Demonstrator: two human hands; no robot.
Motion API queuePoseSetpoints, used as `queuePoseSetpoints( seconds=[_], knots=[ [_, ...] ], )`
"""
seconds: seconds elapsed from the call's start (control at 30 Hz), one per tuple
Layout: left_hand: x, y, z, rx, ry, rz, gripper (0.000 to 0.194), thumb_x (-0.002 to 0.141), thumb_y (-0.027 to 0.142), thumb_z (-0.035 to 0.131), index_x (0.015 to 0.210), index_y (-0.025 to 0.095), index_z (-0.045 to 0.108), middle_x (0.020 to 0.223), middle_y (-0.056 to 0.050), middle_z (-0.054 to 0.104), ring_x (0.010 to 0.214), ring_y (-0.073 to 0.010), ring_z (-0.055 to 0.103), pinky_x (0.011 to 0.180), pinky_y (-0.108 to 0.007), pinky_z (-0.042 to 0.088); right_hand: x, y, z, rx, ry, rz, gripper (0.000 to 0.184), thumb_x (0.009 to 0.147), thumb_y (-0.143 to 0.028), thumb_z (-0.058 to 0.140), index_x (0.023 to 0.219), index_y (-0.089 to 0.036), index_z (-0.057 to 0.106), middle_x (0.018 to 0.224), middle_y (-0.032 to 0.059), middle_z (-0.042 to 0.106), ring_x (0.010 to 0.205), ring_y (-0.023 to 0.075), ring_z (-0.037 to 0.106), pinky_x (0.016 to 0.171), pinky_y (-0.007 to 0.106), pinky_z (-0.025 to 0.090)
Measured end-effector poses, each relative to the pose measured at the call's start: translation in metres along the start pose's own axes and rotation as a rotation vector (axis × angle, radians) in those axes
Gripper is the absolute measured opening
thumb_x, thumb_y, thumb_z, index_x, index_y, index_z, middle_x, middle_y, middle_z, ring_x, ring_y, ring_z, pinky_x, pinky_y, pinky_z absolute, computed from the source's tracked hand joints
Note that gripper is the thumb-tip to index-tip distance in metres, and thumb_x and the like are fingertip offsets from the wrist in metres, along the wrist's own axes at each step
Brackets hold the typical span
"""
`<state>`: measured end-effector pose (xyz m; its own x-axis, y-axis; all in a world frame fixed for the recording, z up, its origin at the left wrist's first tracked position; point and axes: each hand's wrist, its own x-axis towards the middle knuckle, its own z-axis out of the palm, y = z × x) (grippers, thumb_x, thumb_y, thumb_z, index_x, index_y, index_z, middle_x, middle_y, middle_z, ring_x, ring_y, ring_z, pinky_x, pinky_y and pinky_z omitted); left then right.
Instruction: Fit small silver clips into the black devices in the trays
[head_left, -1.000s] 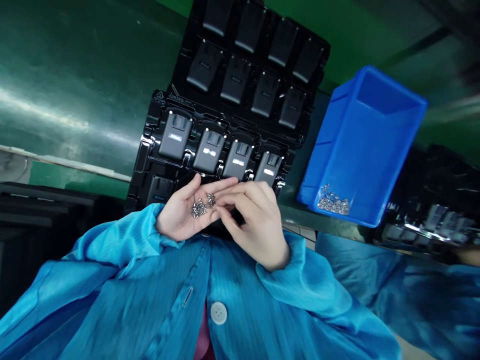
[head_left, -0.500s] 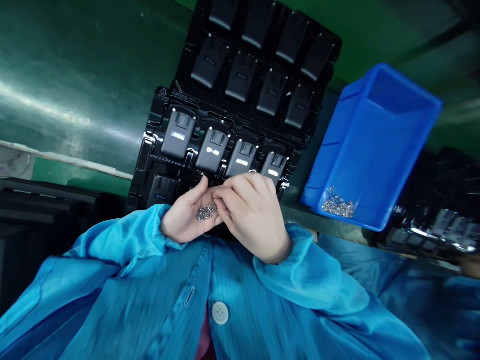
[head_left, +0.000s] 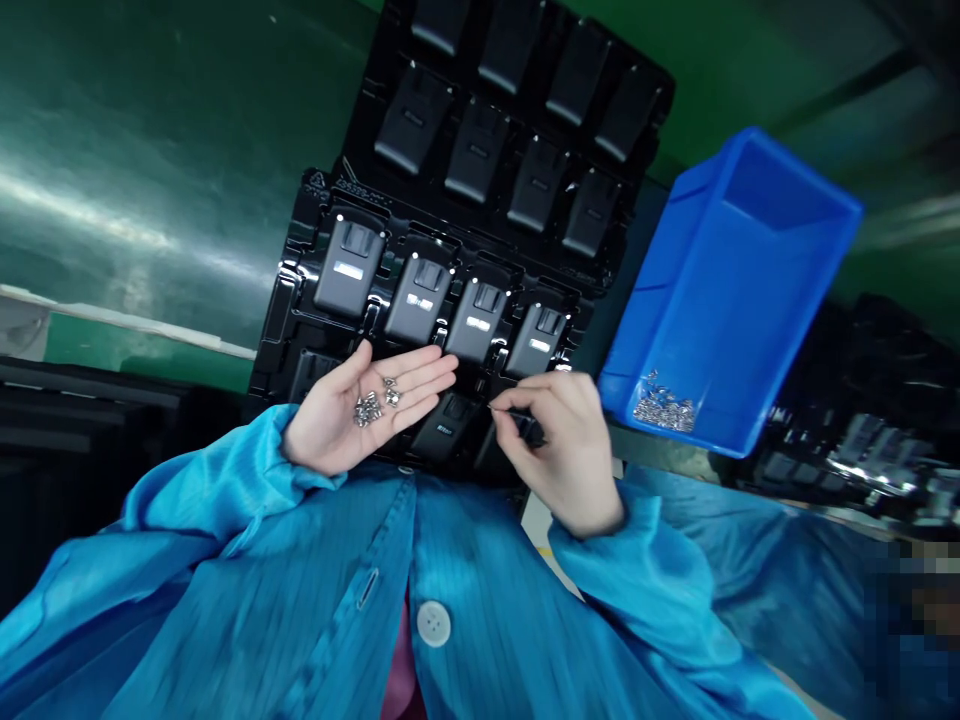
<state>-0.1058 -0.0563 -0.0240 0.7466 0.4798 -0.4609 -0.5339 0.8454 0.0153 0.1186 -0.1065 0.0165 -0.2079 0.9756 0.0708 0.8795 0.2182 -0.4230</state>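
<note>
bench [head_left: 112,130], green and wide, carries black trays [head_left: 276,315] and, to the right, a blue bin [head_left: 660,290]. the trays look loaded, so that part seems done; loose metal pieces [head_left: 664,412] in the bin's low corner suggest plenty is left. the left hand [head_left: 341,415] is palm up, fingers straight, cradling more such pieces, unused so far. the right hand [head_left: 559,435], over the near tray, has thumb and forefinger in a narrow pinch, seemingly on one metal piece. black cases [head_left: 416,310] show bright spots at their upper corners; whether these are fitted pieces or glints, i cannot tell.

counted: two trays, one bin; eight cases in the far tray, four in the near tray's upper row, at least three partly hidden below. the pieces overlap too much to count: one heap in the bin, one cluster in the palm, a few towards the fingers.
</note>
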Motion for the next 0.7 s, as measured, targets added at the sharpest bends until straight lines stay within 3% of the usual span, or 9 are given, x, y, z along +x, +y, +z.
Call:
queuePoseSetpoints(
  seconds=[0.13,0.27,0.5,0.7],
  knots=[
    [-0.005,-0.004,-0.009,0.065,-0.041,-0.133,0.062,0.103,0.047,0.027,0.143,0.005,0.049,0.148,-0.018,0.049,0.142,-0.0263,0.041,0.121,-0.04,0.024,-0.015,0.014,0.019,-0.097,-0.066,0.032,0.01,0.093,-0.016,0.052,0.089,-0.018,0.062,0.089,0.0064,0.062,0.087,0.0213,0.052,0.077,0.036,0.043],
    [-0.004,-0.013,-0.016,0.094,-0.088,-0.293,0.059,0.103,0.046,0.029,0.139,0.007,0.054,0.149,-0.018,0.047,0.143,-0.0259,0.039,0.122,-0.041,0.019,-0.015,0.014,0.026,-0.19,-0.117,0.043,0.013,0.094,-0.017,0.051,0.09,-0.017,0.063,0.09,0.0076,0.062,0.088,0.0228,0.05,0.078,0.036,0.04],
    [0.002,-0.021,-0.019,0.128,-0.011,-0.318,0.056,0.102,0.043,0.032,0.142,0.007,0.051,0.149,-0.018,0.047,0.144,-0.0249,0.038,0.123,-0.039,0.021,-0.011,0.007,0.028,-0.356,-0.121,0.0,0.016,0.095,-0.016,0.05,0.087,-0.018,0.064,0.087,0.0076,0.062,0.085,0.0234,0.047,0.075,0.036,0.037],
    [0.003,-0.025,-0.02,0.125,0.053,-0.303,0.055,0.101,0.04,0.039,0.142,0.005,0.049,0.147,-0.019,0.048,0.144,-0.0254,0.038,0.122,-0.039,0.023,-0.01,0.005,0.033,-0.308,-0.09,0.019,0.02,0.096,-0.016,0.048,0.086,-0.016,0.066,0.086,0.0084,0.063,0.085,0.0233,0.049,0.076,0.037,0.04]
  ],
)
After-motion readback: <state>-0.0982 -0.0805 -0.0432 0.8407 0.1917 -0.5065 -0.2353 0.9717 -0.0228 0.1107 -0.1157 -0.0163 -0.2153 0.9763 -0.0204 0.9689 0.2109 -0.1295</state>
